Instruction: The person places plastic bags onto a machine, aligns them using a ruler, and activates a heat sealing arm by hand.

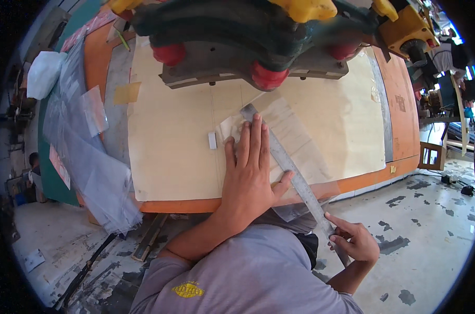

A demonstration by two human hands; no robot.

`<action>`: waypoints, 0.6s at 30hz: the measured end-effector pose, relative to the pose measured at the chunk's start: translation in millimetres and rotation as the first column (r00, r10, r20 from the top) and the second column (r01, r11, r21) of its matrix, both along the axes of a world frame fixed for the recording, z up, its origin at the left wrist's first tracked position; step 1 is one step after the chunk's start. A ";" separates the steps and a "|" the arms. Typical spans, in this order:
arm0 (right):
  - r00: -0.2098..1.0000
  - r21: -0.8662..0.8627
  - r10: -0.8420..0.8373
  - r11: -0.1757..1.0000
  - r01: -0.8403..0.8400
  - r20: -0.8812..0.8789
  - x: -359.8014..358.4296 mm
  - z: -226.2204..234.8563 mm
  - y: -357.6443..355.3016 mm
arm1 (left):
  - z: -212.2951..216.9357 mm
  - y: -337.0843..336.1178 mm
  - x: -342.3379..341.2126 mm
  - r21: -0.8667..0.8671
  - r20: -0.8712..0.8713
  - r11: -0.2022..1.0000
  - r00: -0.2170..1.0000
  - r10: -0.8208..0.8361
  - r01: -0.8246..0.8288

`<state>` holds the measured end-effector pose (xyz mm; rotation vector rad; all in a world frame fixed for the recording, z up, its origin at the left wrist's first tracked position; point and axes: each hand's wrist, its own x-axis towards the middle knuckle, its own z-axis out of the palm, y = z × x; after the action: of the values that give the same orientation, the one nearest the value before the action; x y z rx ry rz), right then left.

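Note:
My left hand (248, 188) lies flat with its fingers stretched out, pressing on a clear plastic piece (302, 136) and the edge of a steel ruler (292, 165). The ruler slants from the middle of the cream sheet (169, 152) toward my body, past the table's near edge. Its near end is between the thumb and fingers of my right hand (356, 240). A small white block (212, 140) sits on the sheet just left of my left fingers. Thin lines run across the sheet under the plastic.
A dark green machine head (216, 26) with red and yellow knobs hangs over the far side. Clear plastic sheeting (93, 162) drapes off the left edge. An orange board (399, 104) borders the sheet. Cables lie near a small wooden frame (432, 156) on the right.

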<state>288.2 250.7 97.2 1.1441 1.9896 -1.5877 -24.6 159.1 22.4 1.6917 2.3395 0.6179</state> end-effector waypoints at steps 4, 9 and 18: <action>0.998 0.075 0.053 0.996 -0.051 -0.029 5.2 -2.2 -0.7 | 1.5 -1.9 0.1 0.038 -0.013 0.999 1.000 0.017 -0.016; 0.998 0.063 0.045 0.997 -0.042 -0.035 13.9 -8.7 -4.7 | -4.2 -4.9 1.2 0.040 -0.041 0.999 0.999 0.009 -0.007; 0.991 0.091 0.131 0.988 -0.127 -0.040 9.7 -3.5 -8.6 | -8.9 -9.4 4.2 0.080 -0.070 0.997 0.997 0.024 -0.019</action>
<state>297.9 242.1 93.6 0.9961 2.1363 -1.4870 -20.4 149.7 13.4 1.7520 2.4148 0.6745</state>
